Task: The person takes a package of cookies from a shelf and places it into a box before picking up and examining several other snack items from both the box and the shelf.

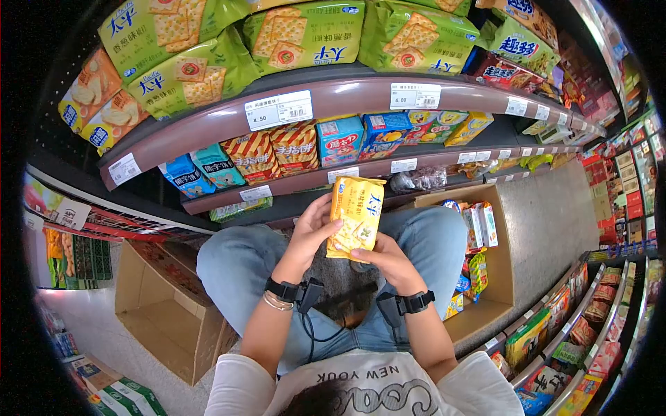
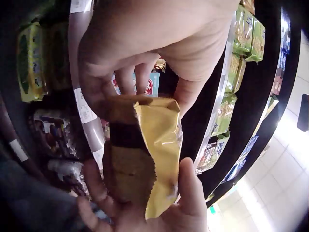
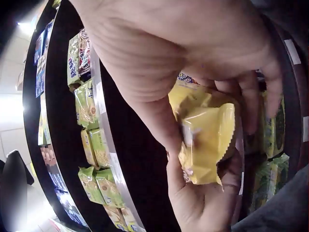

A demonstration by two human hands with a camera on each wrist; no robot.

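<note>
A yellow packet of crackers [image 1: 355, 216] is held up in front of the lap, its printed face toward the head camera. My left hand [image 1: 313, 232] grips its left side, thumb across the front and fingers behind. At the lower right edge my right hand [image 1: 390, 262] pinches it, thumb on the front. In the left wrist view the crimped end of the packet [image 2: 164, 150] shows between both hands. The right wrist view shows the yellow wrapper [image 3: 207, 140] with its zigzag seal, between thumb and fingers.
Green cracker packs [image 1: 305, 36] fill the upper shelf; biscuit boxes [image 1: 340, 142] line the lower one. An open cardboard box [image 1: 503, 277] with several snack packs stands at the right knee. Another cardboard box [image 1: 166, 326] stands at the left. More snack racks [image 1: 583, 333] are at the right.
</note>
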